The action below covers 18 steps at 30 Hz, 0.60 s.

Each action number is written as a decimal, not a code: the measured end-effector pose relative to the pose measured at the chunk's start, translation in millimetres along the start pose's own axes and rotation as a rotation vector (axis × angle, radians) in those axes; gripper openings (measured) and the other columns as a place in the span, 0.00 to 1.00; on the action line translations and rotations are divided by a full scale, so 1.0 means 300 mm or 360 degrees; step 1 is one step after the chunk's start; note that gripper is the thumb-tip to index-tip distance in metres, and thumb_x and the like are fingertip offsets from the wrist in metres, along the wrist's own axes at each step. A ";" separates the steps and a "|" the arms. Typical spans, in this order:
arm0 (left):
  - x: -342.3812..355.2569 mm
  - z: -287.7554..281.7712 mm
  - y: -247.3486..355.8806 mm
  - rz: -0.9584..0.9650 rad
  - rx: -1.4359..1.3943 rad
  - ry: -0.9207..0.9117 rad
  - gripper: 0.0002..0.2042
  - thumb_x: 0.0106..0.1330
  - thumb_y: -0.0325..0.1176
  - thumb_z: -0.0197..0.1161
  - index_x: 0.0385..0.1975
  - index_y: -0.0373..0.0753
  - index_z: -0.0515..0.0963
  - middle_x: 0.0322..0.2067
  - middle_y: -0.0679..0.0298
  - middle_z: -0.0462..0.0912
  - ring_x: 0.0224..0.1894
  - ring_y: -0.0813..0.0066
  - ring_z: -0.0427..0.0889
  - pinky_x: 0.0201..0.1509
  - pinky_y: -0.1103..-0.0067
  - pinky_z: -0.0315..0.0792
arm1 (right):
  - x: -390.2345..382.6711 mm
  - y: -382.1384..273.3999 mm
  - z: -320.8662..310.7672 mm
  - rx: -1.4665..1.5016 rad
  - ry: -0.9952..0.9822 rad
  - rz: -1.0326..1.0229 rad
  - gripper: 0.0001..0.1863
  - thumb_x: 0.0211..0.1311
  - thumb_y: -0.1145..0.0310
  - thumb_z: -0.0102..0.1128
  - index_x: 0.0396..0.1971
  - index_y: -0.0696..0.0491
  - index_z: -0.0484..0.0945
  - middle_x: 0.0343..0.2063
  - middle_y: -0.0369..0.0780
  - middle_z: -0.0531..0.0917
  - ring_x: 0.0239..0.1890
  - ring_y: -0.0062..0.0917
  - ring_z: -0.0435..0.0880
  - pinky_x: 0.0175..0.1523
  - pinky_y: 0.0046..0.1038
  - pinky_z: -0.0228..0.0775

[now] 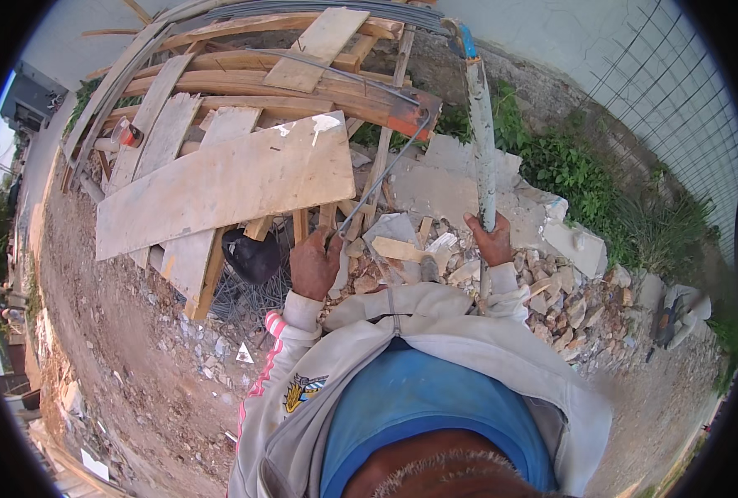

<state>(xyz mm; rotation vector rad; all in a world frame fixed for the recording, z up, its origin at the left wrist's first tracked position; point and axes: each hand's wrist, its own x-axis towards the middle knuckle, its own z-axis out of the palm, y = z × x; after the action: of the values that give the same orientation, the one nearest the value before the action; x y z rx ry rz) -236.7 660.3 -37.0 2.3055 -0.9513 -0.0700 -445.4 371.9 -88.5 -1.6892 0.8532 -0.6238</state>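
Grey metal rod (372, 192), already bent at the beam's red end (405, 120), elsewhere nearly straight: left hand (315, 264) grips it, right hand (492, 241) clasps a pale pole (482, 141).

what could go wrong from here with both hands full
The bent, thin grey metal rod in the bare left hand crosses the wooden beam's red end, so it might snag or spring back. The long, pale pole with a blue top in the bare right hand might tip if the grip loosens. The heap of brown broken stones could shift if stepped on.
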 end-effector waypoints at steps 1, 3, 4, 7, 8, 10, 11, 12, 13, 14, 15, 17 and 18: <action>0.011 -0.017 0.056 -0.0037 0.0083 -0.0005 0.09 0.66 0.34 0.64 0.33 0.33 0.77 0.26 0.49 0.80 0.30 0.46 0.81 0.31 0.64 0.72 | 0.048 0.000 -0.021 0.0001 -0.0040 -0.0047 0.14 0.60 0.63 0.70 0.29 0.58 0.78 0.19 0.30 0.74 0.23 0.15 0.69 0.29 0.24 0.64; -0.021 -0.113 0.133 0.0041 0.0154 0.0106 0.05 0.66 0.30 0.63 0.32 0.36 0.77 0.27 0.49 0.81 0.29 0.46 0.81 0.29 0.64 0.74 | 0.117 -0.007 -0.060 0.0023 -0.0112 -0.0107 0.14 0.60 0.63 0.70 0.28 0.57 0.78 0.18 0.30 0.74 0.23 0.14 0.69 0.29 0.23 0.64; -0.034 -0.174 0.186 0.0036 0.0184 0.0205 0.04 0.66 0.29 0.63 0.31 0.36 0.77 0.26 0.50 0.80 0.28 0.48 0.81 0.28 0.65 0.73 | 0.146 -0.012 -0.075 0.0041 -0.0129 -0.0136 0.14 0.61 0.63 0.70 0.28 0.57 0.78 0.18 0.30 0.74 0.22 0.14 0.69 0.28 0.23 0.63; -0.097 -0.331 0.277 0.0049 0.0432 0.0747 0.06 0.68 0.27 0.61 0.29 0.34 0.74 0.24 0.53 0.78 0.23 0.54 0.79 0.26 0.68 0.71 | 0.314 0.009 -0.142 0.0093 -0.0187 -0.0231 0.15 0.61 0.61 0.71 0.27 0.57 0.77 0.18 0.30 0.74 0.21 0.13 0.69 0.27 0.22 0.62; -0.116 -0.404 0.321 -0.0046 0.0722 0.0810 0.06 0.69 0.26 0.60 0.30 0.32 0.74 0.25 0.52 0.79 0.23 0.56 0.79 0.27 0.69 0.71 | 0.379 0.018 -0.149 0.0110 -0.0203 -0.0303 0.16 0.61 0.61 0.71 0.27 0.57 0.77 0.18 0.30 0.75 0.20 0.13 0.69 0.26 0.22 0.62; -0.165 -0.506 0.363 -0.0151 0.0807 0.1248 0.07 0.72 0.28 0.58 0.33 0.31 0.78 0.26 0.52 0.80 0.23 0.58 0.79 0.29 0.71 0.72 | 0.478 -0.112 -0.162 0.0137 -0.0265 -0.0415 0.17 0.61 0.59 0.71 0.27 0.57 0.77 0.18 0.30 0.75 0.20 0.14 0.70 0.27 0.22 0.63; -0.192 -0.549 0.365 -0.0107 0.0907 0.1388 0.09 0.73 0.31 0.56 0.34 0.32 0.79 0.25 0.55 0.80 0.23 0.63 0.77 0.29 0.72 0.70 | 0.527 -0.188 -0.168 0.0156 -0.0281 -0.0486 0.17 0.61 0.59 0.71 0.27 0.57 0.76 0.18 0.30 0.75 0.20 0.14 0.71 0.27 0.23 0.64; -0.218 -0.592 0.377 -0.0054 0.1017 0.1533 0.12 0.74 0.33 0.54 0.34 0.33 0.80 0.23 0.58 0.80 0.22 0.68 0.75 0.29 0.74 0.68 | 0.582 -0.238 -0.156 0.0176 -0.0227 -0.0655 0.18 0.62 0.57 0.70 0.28 0.57 0.77 0.18 0.31 0.76 0.21 0.15 0.73 0.27 0.23 0.65; -0.245 -0.627 0.400 -0.0099 0.1040 0.1567 0.11 0.74 0.33 0.54 0.34 0.33 0.80 0.24 0.57 0.80 0.23 0.67 0.76 0.29 0.73 0.69 | 0.623 -0.314 -0.143 0.0157 -0.0243 -0.0680 0.18 0.63 0.56 0.69 0.30 0.57 0.78 0.19 0.31 0.77 0.22 0.15 0.73 0.28 0.23 0.66; -0.271 -0.645 0.416 -0.0145 0.1038 0.1592 0.11 0.74 0.32 0.55 0.34 0.32 0.79 0.25 0.56 0.81 0.23 0.65 0.77 0.29 0.73 0.70 | 0.657 -0.383 -0.145 0.0118 -0.0246 -0.0699 0.18 0.63 0.56 0.69 0.31 0.57 0.78 0.20 0.31 0.78 0.22 0.15 0.74 0.29 0.23 0.67; -0.294 -0.665 0.432 -0.0185 0.1033 0.1614 0.11 0.74 0.32 0.56 0.34 0.31 0.79 0.26 0.55 0.82 0.23 0.64 0.78 0.30 0.73 0.71 | 0.697 -0.435 -0.129 0.0194 -0.0289 -0.0799 0.18 0.63 0.56 0.69 0.32 0.58 0.78 0.21 0.32 0.78 0.23 0.15 0.74 0.30 0.23 0.68; -0.340 -0.677 0.414 -0.0221 0.0921 0.1629 0.13 0.75 0.34 0.55 0.34 0.31 0.79 0.25 0.57 0.81 0.22 0.69 0.76 0.29 0.75 0.70 | 0.763 -0.525 -0.097 0.0326 -0.0357 -0.0986 0.19 0.62 0.56 0.69 0.35 0.58 0.78 0.22 0.32 0.78 0.25 0.16 0.75 0.33 0.23 0.69; -0.348 -0.679 0.394 -0.0230 0.0856 0.1627 0.14 0.75 0.36 0.55 0.34 0.31 0.79 0.25 0.59 0.81 0.22 0.72 0.75 0.28 0.76 0.69 | 0.785 -0.574 -0.077 0.0346 -0.0381 -0.1068 0.19 0.62 0.55 0.69 0.36 0.58 0.79 0.23 0.32 0.79 0.27 0.16 0.76 0.34 0.24 0.69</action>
<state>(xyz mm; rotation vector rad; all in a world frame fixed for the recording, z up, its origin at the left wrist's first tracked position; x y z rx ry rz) -330.3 774.2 174.3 2.3566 -0.2650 1.3051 -281.9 196.7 79.4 -1.7932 0.0238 -0.8992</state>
